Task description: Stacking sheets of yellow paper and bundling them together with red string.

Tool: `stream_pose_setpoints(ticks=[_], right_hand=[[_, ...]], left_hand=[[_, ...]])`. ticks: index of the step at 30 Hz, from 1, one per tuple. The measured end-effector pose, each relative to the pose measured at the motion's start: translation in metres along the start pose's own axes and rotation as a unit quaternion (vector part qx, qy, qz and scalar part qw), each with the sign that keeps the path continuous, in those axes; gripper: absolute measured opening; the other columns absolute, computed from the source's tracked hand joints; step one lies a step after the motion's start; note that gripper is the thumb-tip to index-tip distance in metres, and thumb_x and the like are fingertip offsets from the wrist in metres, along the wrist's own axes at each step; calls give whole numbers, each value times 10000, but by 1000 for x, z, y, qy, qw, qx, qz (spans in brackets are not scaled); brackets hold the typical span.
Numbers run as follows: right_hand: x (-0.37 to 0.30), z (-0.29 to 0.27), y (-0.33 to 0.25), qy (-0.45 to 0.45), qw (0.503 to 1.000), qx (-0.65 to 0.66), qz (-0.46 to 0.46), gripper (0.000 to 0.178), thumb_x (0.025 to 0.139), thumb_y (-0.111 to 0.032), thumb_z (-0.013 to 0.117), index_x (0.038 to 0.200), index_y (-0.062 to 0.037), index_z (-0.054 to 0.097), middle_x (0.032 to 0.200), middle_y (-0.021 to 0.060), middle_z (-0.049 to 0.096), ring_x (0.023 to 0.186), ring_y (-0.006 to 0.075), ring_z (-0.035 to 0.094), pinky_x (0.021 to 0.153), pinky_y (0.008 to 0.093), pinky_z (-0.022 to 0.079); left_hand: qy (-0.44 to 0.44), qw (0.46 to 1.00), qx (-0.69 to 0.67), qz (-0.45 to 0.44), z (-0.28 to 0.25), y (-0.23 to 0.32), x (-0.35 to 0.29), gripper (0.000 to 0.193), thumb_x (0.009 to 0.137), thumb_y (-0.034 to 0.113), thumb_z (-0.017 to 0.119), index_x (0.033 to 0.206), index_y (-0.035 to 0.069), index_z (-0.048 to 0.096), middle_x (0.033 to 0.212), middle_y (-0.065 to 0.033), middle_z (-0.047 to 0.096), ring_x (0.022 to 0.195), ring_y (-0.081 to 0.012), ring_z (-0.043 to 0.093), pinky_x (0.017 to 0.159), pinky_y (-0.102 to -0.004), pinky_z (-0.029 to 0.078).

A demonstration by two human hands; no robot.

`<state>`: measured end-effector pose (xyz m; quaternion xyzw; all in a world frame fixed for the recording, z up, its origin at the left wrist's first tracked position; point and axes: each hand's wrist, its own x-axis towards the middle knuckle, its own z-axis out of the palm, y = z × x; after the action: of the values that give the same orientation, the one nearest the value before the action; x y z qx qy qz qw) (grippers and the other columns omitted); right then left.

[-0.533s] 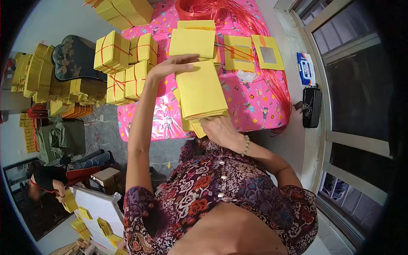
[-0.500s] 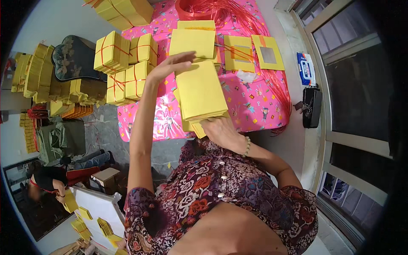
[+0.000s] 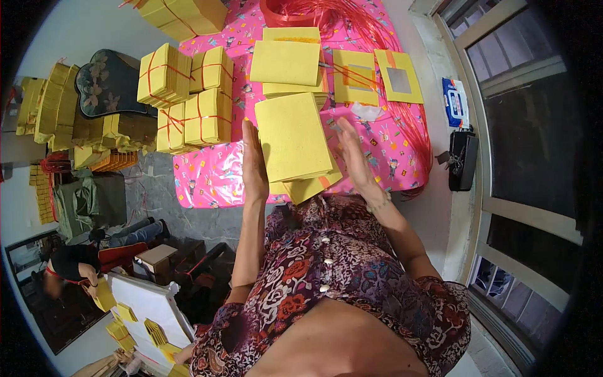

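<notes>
A stack of yellow paper sheets lies at the near middle of the pink table, slightly turned. Beneath its near edge, loose yellow sheets stick out at another angle. My left hand stands on edge along the stack's left side, fingers stretched, at or very near the paper. On the other side, my right hand is upright with straight fingers, a gap between it and the stack. Neither hand grips anything. Just beyond lies a second yellow stack, its top sheet set apart from those below.
Yellow bundles tied with red string stand at the left of the table. Red plastic strands lie at the back and hang over the right edge. Two yellow pieces with grey windows lie right. A co-worker works lower left.
My left hand has come down from the stack's far end to its left side. My right hand has released the near edge and moved out to the right side.
</notes>
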<state>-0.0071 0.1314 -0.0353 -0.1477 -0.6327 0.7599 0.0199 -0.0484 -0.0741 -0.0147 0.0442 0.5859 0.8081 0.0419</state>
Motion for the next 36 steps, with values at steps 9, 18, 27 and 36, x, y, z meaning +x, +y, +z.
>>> stream_pose_setpoints(ticks=[9,18,27,36], right_hand=[[0,33,-16,-75,997,31,-15,686,989,-386,299,1451,37,21,1533,164,33,1416,238,35,1140,336,86],[12,12,11,-20,998,23,-53,569,980,-373,329,1396,14,294,1417,169,341,1328,237,298,1083,351,252],[103,-168,124,265,907,-325,-43,255,827,-97,577,1081,-71,581,1061,137,569,979,281,557,836,378,459],[126,-206,131,150,781,-602,-74,260,770,-50,585,1026,-95,597,994,162,506,937,349,555,762,454,482]], left_hand=[[-13,995,-48,-90,17,10,-2,798,793,113,505,1490,113,116,1507,-118,221,1349,-247,304,1085,-343,280],[-28,994,-16,-104,18,17,-1,852,747,51,528,1486,75,104,1495,-142,229,1338,-245,315,1068,-336,298],[-1,997,-48,-62,2,5,1,643,933,289,447,1471,70,171,1511,-117,213,1362,-248,283,1093,-375,278],[75,996,-36,-25,-7,3,-6,606,960,395,402,1420,21,278,1432,-149,344,1325,-260,330,1086,-381,276]])
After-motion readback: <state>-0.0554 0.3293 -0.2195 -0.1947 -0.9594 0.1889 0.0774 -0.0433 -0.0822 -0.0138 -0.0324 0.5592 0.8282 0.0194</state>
